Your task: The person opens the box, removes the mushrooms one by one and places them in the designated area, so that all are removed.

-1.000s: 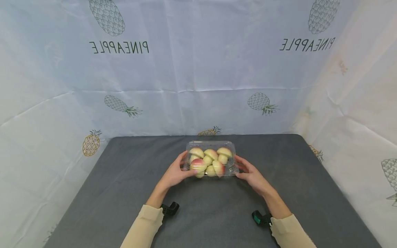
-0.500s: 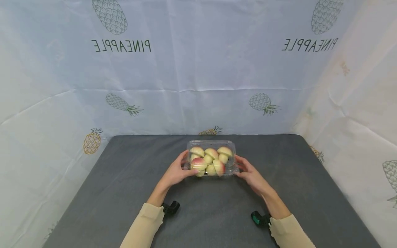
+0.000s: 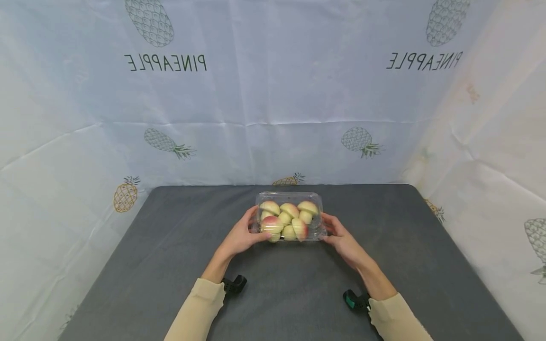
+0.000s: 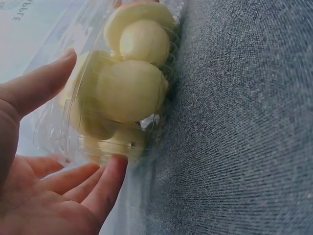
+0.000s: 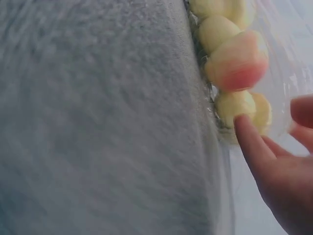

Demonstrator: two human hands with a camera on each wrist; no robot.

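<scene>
A clear plastic clamshell box lies on the dark table near its back edge. Inside it sit several mushroom-shaped pieces, pale yellow with red-tinged caps. My left hand holds the box's left end, thumb along the front and fingers round the side. At the opposite end my right hand grips the box between thumb and fingers. In the left wrist view, the thumb and fingertips are at the box's wall. The right wrist view shows a fingertip against the box end, beside a pale piece.
The grey cloth-covered table ends just behind the box. White curtains printed with pineapples rise behind it and at both sides. Black wrist cameras hang at the inner side of each wrist.
The right hand and forearm have shifted very slightly left. Both hands keep their hold on the box, which stays at nearly the same place.
</scene>
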